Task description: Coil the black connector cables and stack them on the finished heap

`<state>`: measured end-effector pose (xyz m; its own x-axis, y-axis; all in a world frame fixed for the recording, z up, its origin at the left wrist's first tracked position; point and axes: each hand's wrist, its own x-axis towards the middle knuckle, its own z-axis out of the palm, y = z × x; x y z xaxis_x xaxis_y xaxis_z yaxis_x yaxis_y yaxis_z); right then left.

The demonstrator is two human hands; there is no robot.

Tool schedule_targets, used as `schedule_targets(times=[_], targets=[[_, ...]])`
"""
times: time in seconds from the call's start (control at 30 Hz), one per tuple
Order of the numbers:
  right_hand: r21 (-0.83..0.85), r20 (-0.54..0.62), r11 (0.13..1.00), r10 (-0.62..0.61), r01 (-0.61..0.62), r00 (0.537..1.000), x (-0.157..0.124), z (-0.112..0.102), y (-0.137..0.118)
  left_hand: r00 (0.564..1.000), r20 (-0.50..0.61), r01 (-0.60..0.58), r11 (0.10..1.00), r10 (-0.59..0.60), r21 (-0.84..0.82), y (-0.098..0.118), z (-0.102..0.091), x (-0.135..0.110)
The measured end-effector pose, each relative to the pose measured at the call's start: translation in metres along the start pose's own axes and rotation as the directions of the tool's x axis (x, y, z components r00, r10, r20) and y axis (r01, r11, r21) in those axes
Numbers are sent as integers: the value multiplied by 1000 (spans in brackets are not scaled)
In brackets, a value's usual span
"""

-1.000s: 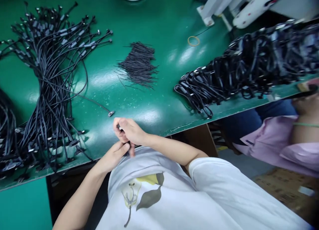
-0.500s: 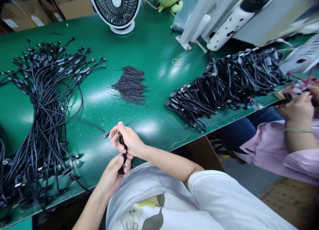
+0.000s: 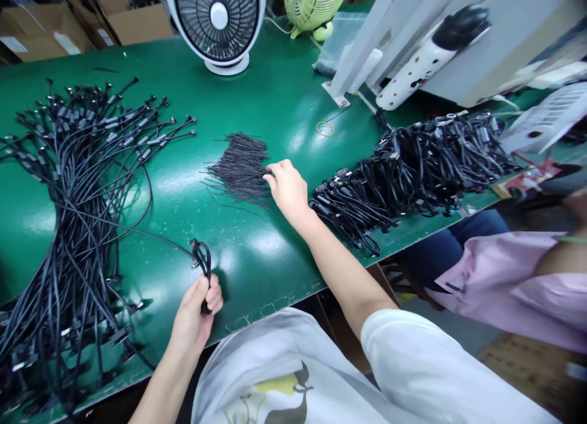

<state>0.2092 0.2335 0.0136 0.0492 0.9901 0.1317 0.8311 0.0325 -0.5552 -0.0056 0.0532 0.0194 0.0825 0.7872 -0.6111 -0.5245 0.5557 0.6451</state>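
My left hand (image 3: 197, 308) is closed around a folded black cable (image 3: 204, 259), whose loop sticks up above the fist. In front of me lies a pile of thin black twist ties (image 3: 241, 167). At the pile's right edge is my right hand (image 3: 287, 188), its thumb and index finger pinched at the tips of the ties. How many ties are between the fingers is too small to tell. Just left of the held loop, a connector end (image 3: 195, 263) of a loose cable shows.
A big bunch of straight black cables (image 3: 87, 185) covers the left of the green table (image 3: 174, 185). On the right, many bundled cables (image 3: 408, 167) lie in a row. Behind stand a white fan (image 3: 219, 17), a green fan (image 3: 314, 8) and a spotted bottle (image 3: 413, 72). A co-worker's pink sleeve (image 3: 495, 271) is at right.
My right hand has left the cable and moved up and right to the twist ties. My left hand keeps the folded cable, now slightly further left with its loop raised.
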Motion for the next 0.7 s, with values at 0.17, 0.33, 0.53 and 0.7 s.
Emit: schedule_targets(times=[0.17,0.33,0.53,0.7], targets=[[-334,45,941,-39,51,998,24,10,25,998,26,-55,999,55,-1,1,0,-5],[25,-15,980,-199,200,980,-35,-4,-10,992,37,-125,992,124,32,0,1,-14],[565,370,781,-528,266,764,-138,12,-62,985,28,-170,985,169,36,-4,1,-16],[166,275,607,-785,777,554,-148,11,-69,960,-40,-266,946,278,183,-10,-10,-18]])
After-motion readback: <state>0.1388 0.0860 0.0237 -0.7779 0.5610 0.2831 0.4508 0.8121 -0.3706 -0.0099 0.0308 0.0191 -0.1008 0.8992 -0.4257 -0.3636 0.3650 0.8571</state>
